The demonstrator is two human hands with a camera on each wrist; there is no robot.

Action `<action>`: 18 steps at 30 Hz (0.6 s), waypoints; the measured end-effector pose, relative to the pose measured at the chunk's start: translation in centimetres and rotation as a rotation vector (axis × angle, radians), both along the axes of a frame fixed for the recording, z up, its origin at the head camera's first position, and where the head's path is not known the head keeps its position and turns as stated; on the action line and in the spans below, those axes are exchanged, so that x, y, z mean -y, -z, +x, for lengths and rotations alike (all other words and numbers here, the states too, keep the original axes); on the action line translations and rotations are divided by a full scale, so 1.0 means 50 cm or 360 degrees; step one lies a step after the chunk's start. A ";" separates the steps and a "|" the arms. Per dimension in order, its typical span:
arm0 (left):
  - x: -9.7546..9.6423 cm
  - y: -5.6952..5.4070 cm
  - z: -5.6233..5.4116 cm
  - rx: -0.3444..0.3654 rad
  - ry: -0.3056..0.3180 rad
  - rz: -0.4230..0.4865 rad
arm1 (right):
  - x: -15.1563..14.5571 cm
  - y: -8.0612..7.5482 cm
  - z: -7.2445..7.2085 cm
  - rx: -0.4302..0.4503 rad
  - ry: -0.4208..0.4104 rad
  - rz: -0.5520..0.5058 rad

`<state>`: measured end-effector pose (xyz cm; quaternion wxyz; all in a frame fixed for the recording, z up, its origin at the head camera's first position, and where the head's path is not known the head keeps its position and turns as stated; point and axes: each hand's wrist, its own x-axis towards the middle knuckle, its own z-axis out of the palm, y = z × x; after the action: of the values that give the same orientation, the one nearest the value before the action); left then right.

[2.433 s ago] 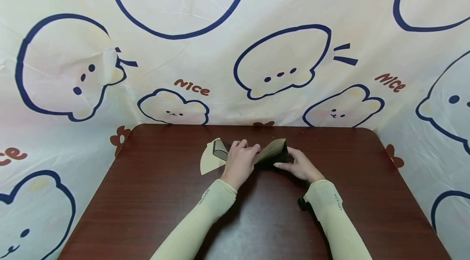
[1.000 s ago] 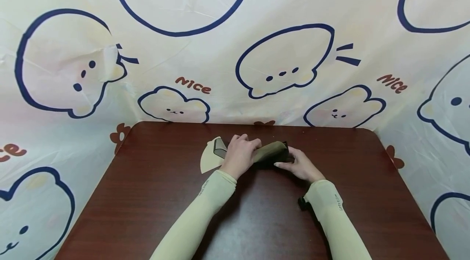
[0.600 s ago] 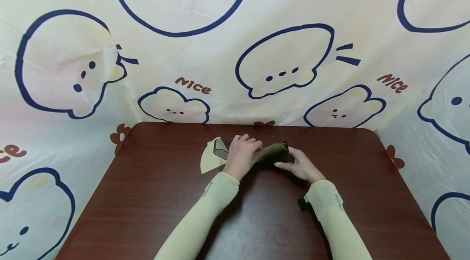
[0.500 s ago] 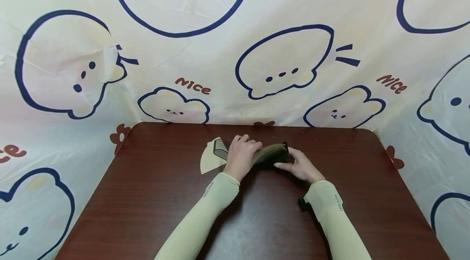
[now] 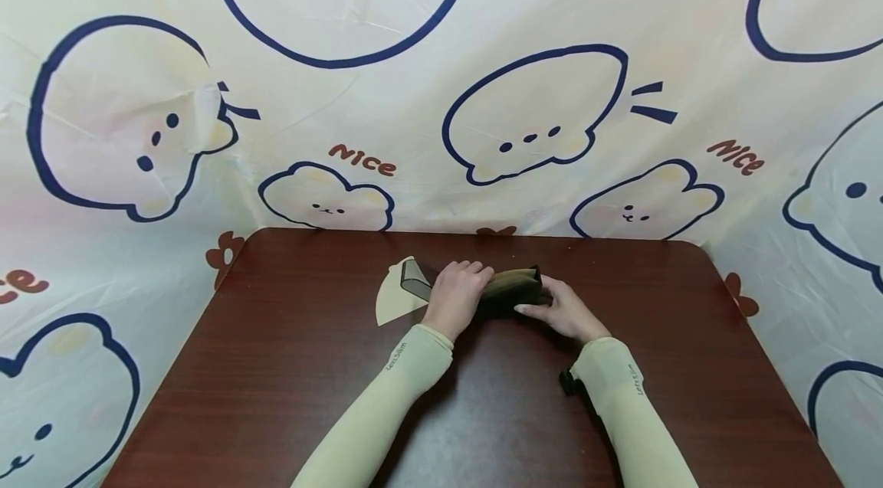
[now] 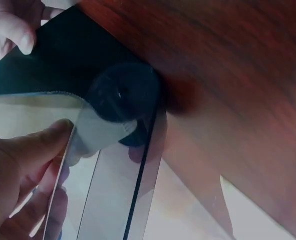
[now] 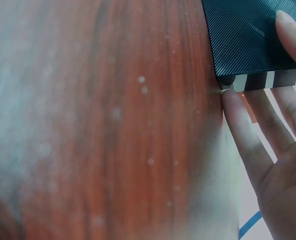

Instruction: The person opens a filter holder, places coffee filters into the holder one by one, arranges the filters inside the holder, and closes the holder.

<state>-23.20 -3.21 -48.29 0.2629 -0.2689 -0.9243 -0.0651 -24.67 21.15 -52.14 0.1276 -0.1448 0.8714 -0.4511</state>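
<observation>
Near the far side of the table, a black ribbed case (image 7: 253,40) with a clear cover (image 6: 112,190) is held between both hands. Cream coffee filter papers (image 6: 32,115) show inside it. My right hand (image 5: 567,309) grips its right end, thumb on the ribbed face and fingers along the lower edge. My left hand (image 5: 455,296) is at the left end, thumb and curled fingers on the filter papers; some fingers show through the clear cover. What those fingers hold is partly hidden. Left of it, a fan-shaped cream paper (image 5: 393,302) lies flat, under the cover's end.
The brown wooden table (image 5: 290,381) has rounded far corners. A patterned cloth (image 5: 414,112) hangs behind it and on both sides. A small black device (image 5: 569,382) sits at the right wrist.
The raised paper at the case's right end has bent down and now lies lower and flatter. My left hand has shifted slightly right and its fingers lower. The right hand stays put.
</observation>
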 end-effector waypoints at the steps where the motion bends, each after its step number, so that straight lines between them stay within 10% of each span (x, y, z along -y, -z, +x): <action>1: 0.000 0.000 0.000 -0.0003 -0.0001 -0.0001 | 0.000 -0.001 0.000 0.0006 0.0002 -0.0009; 18: 0.007 -0.035 0.013 0.0175 -0.0003 0.0034 | 0.002 0.002 -0.002 -0.0032 -0.0016 -0.0031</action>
<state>-22.57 -3.57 -46.54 0.2147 -0.2611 -0.9369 -0.0894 -24.77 21.05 -52.23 0.1195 -0.1549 0.8675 -0.4574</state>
